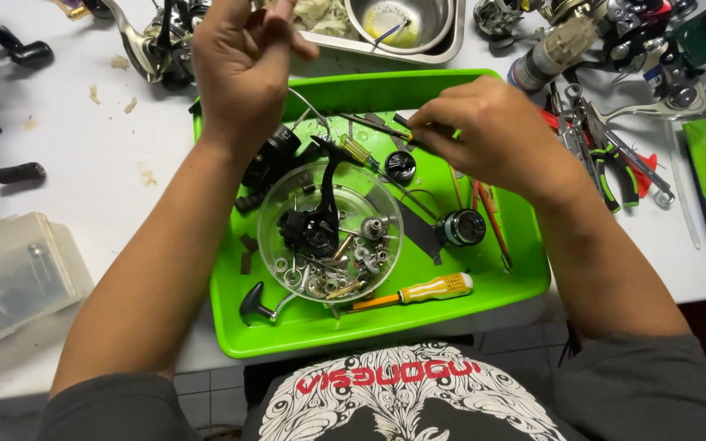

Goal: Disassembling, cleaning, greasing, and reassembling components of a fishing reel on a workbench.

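Note:
My left hand [243, 61] is raised over the back left corner of a green tray [304, 331], fingers pinched on something small I cannot make out. My right hand [484, 131] hovers over the tray's back middle, fingertips closed on a thin dark tool [369, 124] that points left. Between my arms sits a clear round bowl [330, 231] holding a black reel body, gears, washers and screws. A black spool part [461, 228] lies to its right, a small black round part [400, 166] behind it. A yellow-handled screwdriver [426, 291] lies at the tray's front.
A steel tray with a steel bowl [398, 23] stands behind the green tray. Pliers and other hand tools [606, 155] lie to the right, with reel parts [582, 33] beyond them. A clear plastic box [14, 273] sits at the left. Dark reel handles [6, 57] lie far left.

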